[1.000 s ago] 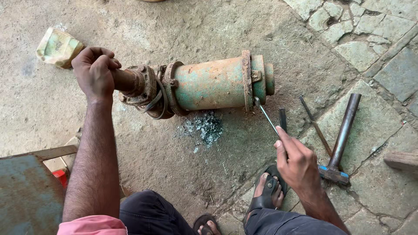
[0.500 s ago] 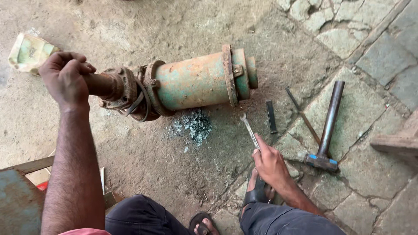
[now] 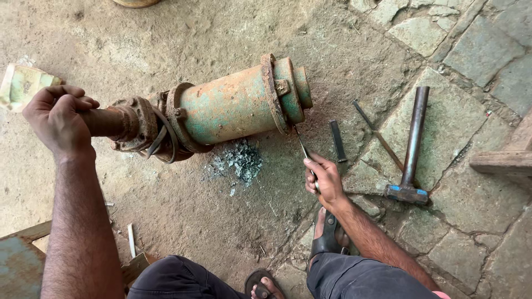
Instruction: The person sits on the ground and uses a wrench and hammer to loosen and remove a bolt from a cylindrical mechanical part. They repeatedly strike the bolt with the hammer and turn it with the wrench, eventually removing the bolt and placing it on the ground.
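Head view, present state: the left hand (image 3: pixel 58 119) is wrapped around the rusty shaft end (image 3: pixel 105 122) of the green, corroded pump body (image 3: pixel 235 105), fingers curled tight about it; the pump body lies on its side on the concrete floor (image 3: pixel 183 210), flanged end toward the stone paving. The right hand (image 3: pixel 324 180) holds a thin metal rod (image 3: pixel 303 148), fingers pinched shut around its lower part; the rod's tip sits at or just under the large flange (image 3: pixel 270 91), though contact cannot be confirmed.

Change noted against the views of 1 s and 0.5 s before: the right hand had dropped away from the flange with the rod pointing free of it; it has now come back up so that the tip is again at the flange's lower edge. The left hand has kept its grip on the shaft throughout. Judgement: the scraping or prying at the flange joint is being resumed, with the body steadied against turning.

Count: 1 pump body; 1 hammer (image 3: pixel 413 149) lying on the paving; 1 short dark bar (image 3: pixel 337 141) near the right hand; 1 long thin rod (image 3: pixel 377 133) beside the hammer; 1 heap of grey-green flakes (image 3: pixel 239 160) under the body; 2 sandalled feet at the lower edge.
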The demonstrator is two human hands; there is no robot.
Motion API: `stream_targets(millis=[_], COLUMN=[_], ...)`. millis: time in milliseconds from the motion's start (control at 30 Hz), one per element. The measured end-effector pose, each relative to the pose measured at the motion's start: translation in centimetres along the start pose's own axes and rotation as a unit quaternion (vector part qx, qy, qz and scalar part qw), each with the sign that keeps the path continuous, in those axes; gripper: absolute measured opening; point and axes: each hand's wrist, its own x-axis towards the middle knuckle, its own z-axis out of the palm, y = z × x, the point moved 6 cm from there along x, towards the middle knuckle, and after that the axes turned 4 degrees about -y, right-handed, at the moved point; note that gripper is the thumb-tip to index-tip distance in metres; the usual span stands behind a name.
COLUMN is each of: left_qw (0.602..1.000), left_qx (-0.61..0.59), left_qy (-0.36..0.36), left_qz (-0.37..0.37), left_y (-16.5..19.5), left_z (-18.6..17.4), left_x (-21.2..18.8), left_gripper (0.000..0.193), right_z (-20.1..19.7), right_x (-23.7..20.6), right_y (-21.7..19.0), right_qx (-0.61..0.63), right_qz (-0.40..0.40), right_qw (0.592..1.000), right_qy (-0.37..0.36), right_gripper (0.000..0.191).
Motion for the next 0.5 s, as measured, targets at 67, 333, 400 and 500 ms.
stream_targets(millis=[67,333,400,500], left_qw=[1.000,1.000,1.000,1.000], left_qx=[-0.002,0.010,0.009,0.006], left_qy=[-0.005,-0.012,-0.011,-0.018], left_qz=[0.004,-0.004,-0.006,-0.002], left_y=[0.1,0.0,0.0,0.0], left_z=[0.0,0.0,-0.1,-0.1], left_x=[0.0,-0.1,-0.1,0.0], left_gripper=[0.029,0.028,0.027,0.026], right_z=[0.6,1.8,2.2,2.4], right_x=[0.0,1.1,1.4,1.4], right_y=[-0.5,-0.3,-0.1,-1.4], right_qx=[-0.026,-0.195,-0.279,-0.470], right_qz=[-0.003,0.010,-0.013,-0.122], right_qw=[1.000,0.981,0.960,0.873], right_qy=[-0.007,0.001,-0.008,0.037], right_gripper=[0.052,0.052,0.054,0.056])
